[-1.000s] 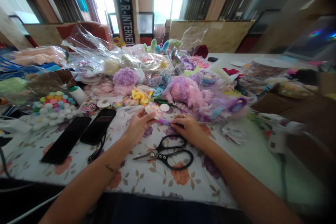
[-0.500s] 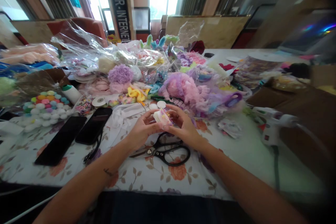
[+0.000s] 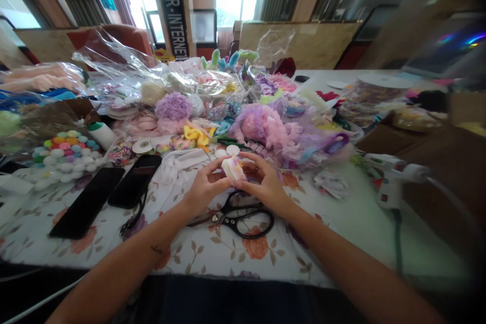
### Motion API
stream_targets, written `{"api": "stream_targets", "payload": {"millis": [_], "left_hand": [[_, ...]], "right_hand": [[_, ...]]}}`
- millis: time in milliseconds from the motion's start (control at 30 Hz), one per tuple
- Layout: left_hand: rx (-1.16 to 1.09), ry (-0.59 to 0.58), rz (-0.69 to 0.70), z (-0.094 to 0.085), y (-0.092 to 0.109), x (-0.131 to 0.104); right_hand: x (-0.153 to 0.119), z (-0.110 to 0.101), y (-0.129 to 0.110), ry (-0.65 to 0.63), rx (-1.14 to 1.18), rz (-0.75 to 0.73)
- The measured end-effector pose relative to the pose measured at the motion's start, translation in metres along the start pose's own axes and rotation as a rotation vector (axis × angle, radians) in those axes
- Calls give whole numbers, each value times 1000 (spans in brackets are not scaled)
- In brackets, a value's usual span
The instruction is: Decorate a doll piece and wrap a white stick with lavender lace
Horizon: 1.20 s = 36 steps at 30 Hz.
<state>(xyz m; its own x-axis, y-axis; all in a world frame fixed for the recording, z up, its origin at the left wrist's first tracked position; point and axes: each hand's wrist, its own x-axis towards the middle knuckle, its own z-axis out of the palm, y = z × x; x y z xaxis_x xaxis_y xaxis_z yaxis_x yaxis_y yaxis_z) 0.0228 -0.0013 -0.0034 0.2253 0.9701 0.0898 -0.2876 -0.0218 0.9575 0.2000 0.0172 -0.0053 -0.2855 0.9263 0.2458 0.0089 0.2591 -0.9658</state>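
Note:
Between my fingertips, above the tablecloth, is a small white and pink craft piece [image 3: 232,168] with yellowish bits; its exact kind is unclear. My left hand [image 3: 205,186] grips it from the left, and my right hand [image 3: 268,185] has its fingers closed on the right side. Black-handled scissors [image 3: 255,234] lie just below my hands, their blades pointing left. Two white discs [image 3: 233,150] rest just beyond my fingertips. A white fabric strip [image 3: 176,166] lies crumpled to the left of my left hand.
Two dark phones [image 3: 89,203] lie on the left, near colourful pompoms [image 3: 63,157]. A white glue gun [image 3: 393,177] stands at the right with its cord hanging down. Pink and purple ruffled fabric [image 3: 266,129] and clear plastic bags [image 3: 125,76] pile up behind my hands.
The craft piece has turned slightly between my fingers, so fewer yellow bits show. Both hands stay in nearly the same place.

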Motion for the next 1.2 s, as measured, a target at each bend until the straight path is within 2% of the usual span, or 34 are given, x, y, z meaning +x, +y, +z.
{"api": "stream_targets", "payload": {"millis": [233, 433, 567, 667, 867, 1033, 1200], "left_hand": [[13, 38, -21, 2, 6, -1], [-30, -3, 1, -2, 0, 0], [-102, -59, -36, -4, -2, 2], [-156, -57, -39, -5, 0, 4], [-390, -71, -126, -10, 8, 9], [-531, -49, -258, -9, 10, 10], [-521, -115, -340, -2, 7, 4]], "right_hand": [[0, 2, 0, -16, 90, 43], [1, 0, 0, -22, 113, 27], [2, -1, 1, -6, 105, 21], [1, -1, 1, 1, 84, 5], [-1, 0, -1, 40, 80, -7], [0, -1, 2, 85, -88, -124], [-2, -1, 2, 104, -413, -333]]}}
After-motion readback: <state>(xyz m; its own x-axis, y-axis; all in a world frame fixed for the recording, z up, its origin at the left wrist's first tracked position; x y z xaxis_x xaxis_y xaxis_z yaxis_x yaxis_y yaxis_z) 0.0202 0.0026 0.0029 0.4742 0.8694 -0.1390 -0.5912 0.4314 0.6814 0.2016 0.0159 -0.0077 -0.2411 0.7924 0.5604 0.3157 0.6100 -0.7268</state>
